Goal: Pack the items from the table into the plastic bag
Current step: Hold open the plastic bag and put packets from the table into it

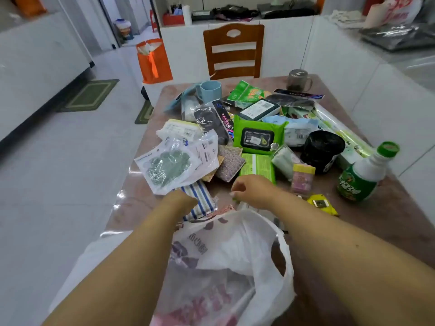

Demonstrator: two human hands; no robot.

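Observation:
A white plastic bag with pink print lies open on the table's near edge, under my forearms. My left hand is down on a blue-and-white striped cloth just beyond the bag, its fingers curled onto the cloth. My right hand hovers over the bag's far rim with curled fingers. A sliver of green shows at its fingertips, and whether it holds that is unclear. Beyond the hands lie a clear packet with a green pad, green wipes packs, a black roll and a pink jar.
A green-capped bottle stands at the right and a yellow packet lies near my right forearm. Further back are a blue cup and a grey mug. A wooden chair stands behind the table. An orange bag sits at the left.

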